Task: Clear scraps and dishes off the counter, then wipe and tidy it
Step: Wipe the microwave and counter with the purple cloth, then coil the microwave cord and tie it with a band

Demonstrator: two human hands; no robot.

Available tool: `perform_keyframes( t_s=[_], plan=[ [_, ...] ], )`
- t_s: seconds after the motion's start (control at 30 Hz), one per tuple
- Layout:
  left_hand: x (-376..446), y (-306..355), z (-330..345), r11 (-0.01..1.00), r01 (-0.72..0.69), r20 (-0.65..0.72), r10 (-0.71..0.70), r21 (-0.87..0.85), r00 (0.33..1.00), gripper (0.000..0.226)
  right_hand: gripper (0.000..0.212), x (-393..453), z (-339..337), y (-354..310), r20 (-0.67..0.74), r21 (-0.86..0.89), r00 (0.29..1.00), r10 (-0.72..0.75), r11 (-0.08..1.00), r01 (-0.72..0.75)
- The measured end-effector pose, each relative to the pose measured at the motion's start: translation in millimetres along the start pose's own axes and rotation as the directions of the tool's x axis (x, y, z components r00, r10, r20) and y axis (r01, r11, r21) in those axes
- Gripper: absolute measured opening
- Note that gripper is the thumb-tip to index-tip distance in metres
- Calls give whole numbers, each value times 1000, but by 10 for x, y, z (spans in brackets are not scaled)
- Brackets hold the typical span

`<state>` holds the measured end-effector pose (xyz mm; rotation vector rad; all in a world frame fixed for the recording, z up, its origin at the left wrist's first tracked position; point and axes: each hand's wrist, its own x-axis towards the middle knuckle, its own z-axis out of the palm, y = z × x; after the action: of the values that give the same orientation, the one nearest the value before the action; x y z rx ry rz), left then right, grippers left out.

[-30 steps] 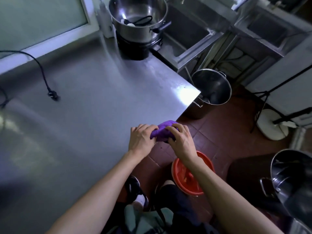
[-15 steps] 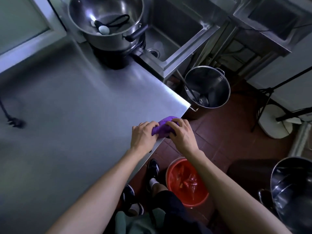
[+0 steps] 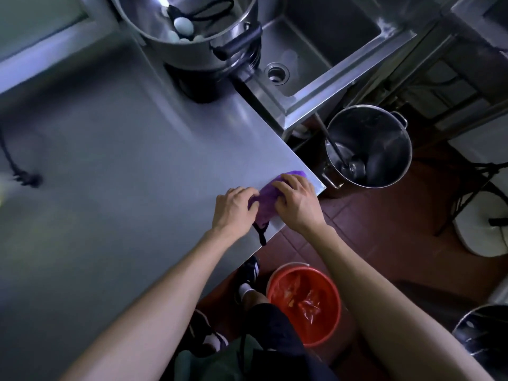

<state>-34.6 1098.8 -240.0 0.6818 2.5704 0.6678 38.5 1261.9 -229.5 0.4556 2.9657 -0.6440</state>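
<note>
Head-camera view: both hands work a purple cloth (image 3: 268,199) at the near right corner of the steel counter (image 3: 132,149). A second ago the bundle was held at the counter's edge, partly out over the floor; it now lies on the steel just inside the corner, a dark strap trailing from it toward the edge. The left hand (image 3: 233,213) grips the cloth's near end with curled fingers, and the right hand (image 3: 298,202) lies over its far side, fingers curled onto the fabric. The view has swung right over the same second, bringing the sink (image 3: 324,48) and its drain into frame.

The counter shows no scraps or dishes, only a black plug (image 3: 27,178) on its cord at the left and a large pot (image 3: 192,31) holding eggs at the back. On the floor stands a red bucket (image 3: 303,303) lined with plastic. Clearing looks done; with the cloth brought onto the steel, the job appears to be in its wiping or final tidying stage.
</note>
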Motion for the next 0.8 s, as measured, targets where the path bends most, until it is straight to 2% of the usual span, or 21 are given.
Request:
perform_keyframes(
  t_s=[0.17, 0.3, 0.53, 0.8],
  plan=[
    [-148, -325, -215, 989, 50, 34, -56, 140, 998, 31, 36, 121, 93, -266, 20, -123, 999, -45, 991, 47],
    [-416, -618, -434, 978, 109, -7, -109, 179, 994, 34, 38, 170, 160, -615, 74, -108, 991, -115, 986, 123],
    [-1230, -1242, -843, 961, 227, -137, -206, 159, 969, 37, 44, -73, 420, -1570, 185, -60, 941, -284, 952, 300],
    [-2634, -2025, -1323, 921, 381, -286, -345, 79, 894, 39, 48, -801, 685, -2915, 295, -48, 832, -470, 862, 504]
  ],
)
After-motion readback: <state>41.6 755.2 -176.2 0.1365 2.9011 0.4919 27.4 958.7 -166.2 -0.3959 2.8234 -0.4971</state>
